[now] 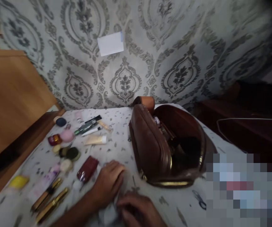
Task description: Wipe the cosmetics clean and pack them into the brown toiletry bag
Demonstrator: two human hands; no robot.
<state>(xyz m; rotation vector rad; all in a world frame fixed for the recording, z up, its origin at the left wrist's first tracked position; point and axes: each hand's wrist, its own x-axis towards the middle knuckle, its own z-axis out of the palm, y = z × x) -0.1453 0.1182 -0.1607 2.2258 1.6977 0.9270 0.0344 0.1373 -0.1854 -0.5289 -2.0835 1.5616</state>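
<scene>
My left hand [108, 179] rests low on the patterned white cloth, its fingers curled together. Close beside it is my right hand [139, 208], also with bent fingers. Between and below them shows a pale, see-through item [109, 215], too blurred to name; which hand grips it is hidden. A glossy dark red packet [88, 169] lies just left of my left hand, with a small white round piece [77, 185] near the wrist. Up and to the right of my hands stands an open brown leather bag [150, 142], dark items inside and its gold zip undone.
Left on the cloth lie gold-and-black tubes [52, 205], a yellow item [19, 182], a pink sponge [67, 136], a cream tube [95, 140] and several other cosmetics. A wooden cabinet [15, 101] borders the left. Behind is a wallpapered wall [126, 72]; dark loops [200, 200] lie right.
</scene>
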